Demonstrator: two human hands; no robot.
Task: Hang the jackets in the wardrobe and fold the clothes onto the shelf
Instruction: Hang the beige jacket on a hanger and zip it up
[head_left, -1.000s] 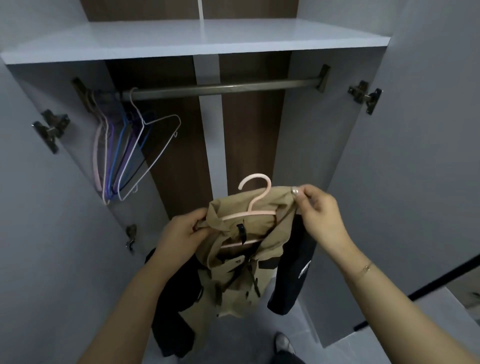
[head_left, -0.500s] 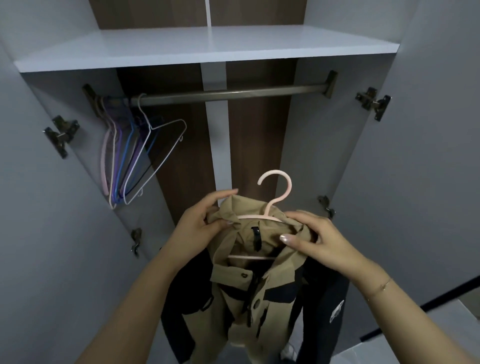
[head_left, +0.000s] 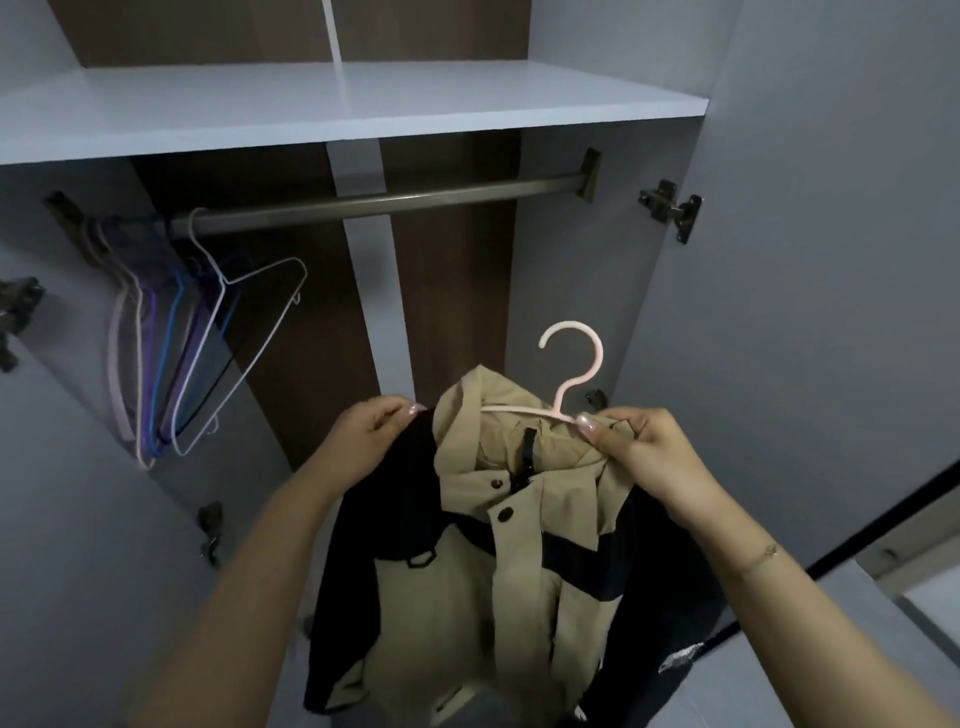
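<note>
The tan-and-black jacket hangs near, below the wardrobe rail, draped on a pink hanger. The right hand pinches collar against hanger arm, apparently to steady it; the left hand grips the black shoulder, probably seating it. Spare hangers crowd the rail's left end.

Both forearms are bare, with no sleeves in view. A thin chain bracelet circles the right wrist. The fingernails are long with pale, glossy polish.
</note>
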